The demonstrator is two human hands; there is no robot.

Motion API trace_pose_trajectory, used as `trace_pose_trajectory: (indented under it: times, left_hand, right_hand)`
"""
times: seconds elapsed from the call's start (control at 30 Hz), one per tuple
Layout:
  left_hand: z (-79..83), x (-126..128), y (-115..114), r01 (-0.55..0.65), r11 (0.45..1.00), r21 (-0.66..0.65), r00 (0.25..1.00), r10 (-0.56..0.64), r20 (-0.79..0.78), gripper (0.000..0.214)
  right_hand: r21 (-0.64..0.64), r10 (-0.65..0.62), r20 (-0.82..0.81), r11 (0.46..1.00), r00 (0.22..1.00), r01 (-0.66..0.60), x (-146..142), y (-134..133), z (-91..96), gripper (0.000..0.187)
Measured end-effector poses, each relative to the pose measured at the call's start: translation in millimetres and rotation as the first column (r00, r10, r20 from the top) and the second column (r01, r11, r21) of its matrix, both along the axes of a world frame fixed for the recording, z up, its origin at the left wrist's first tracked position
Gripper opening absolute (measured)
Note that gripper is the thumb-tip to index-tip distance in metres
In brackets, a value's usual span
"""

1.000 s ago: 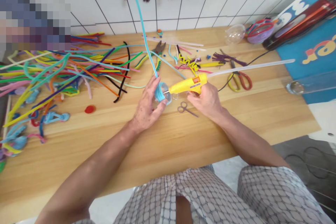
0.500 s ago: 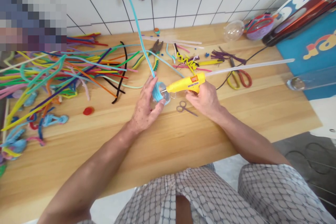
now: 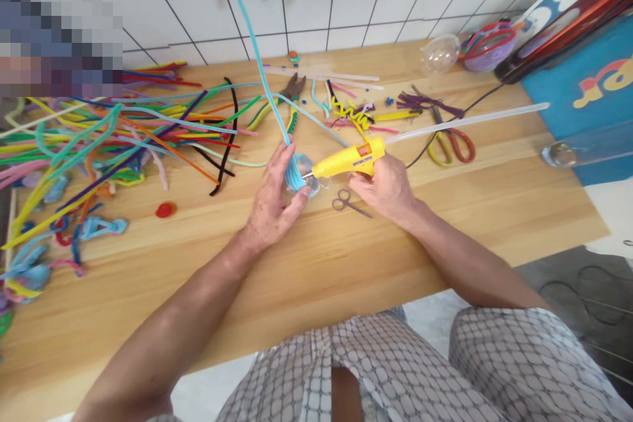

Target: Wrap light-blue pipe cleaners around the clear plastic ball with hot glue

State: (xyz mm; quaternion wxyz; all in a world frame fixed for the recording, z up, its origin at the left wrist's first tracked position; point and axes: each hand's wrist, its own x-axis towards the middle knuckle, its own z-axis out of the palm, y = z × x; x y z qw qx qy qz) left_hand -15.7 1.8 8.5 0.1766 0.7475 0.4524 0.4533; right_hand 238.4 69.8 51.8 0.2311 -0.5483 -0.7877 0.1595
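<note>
My left hand (image 3: 274,201) is closed round a small clear plastic ball (image 3: 307,165), part of which is wrapped in coils of light blue pipe cleaner (image 3: 295,173). The loose end of that pipe cleaner sticks up and away toward the wall. In my right hand (image 3: 386,186) is a yellow hot glue gun (image 3: 346,159), its metal nozzle touching or almost touching the edge of the blue coils. A long translucent glue stick (image 3: 469,122) juts from the gun's rear. Small scissors (image 3: 350,203) lie on the table just below the gun.
Colourful pipe cleaners (image 3: 148,125) are heaped at the left, near a red cap (image 3: 165,210). Behind my hands lie pliers (image 3: 291,95); to the right are red-and-yellow-handled pliers (image 3: 451,145), a black cord (image 3: 479,103), a clear ball (image 3: 440,55) and a wrapped purple one (image 3: 489,49).
The glue gun's nozzle has shifted slightly left and down along the blue coils. Both hands keep their hold, and the view has moved a little.
</note>
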Motion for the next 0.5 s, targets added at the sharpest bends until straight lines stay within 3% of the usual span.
trace_pose_trajectory:
  times: [0.5]
  left_hand:
    - [1.5, -1.4, 0.7, 0.011, 1.0, -0.018, 1.0, -0.012, -0.009, 0.079]
  right_hand:
    - [-0.011, 0.006, -0.033, 1.0, 0.999, -0.006, -2.6, 0.8, -0.6, 0.011]
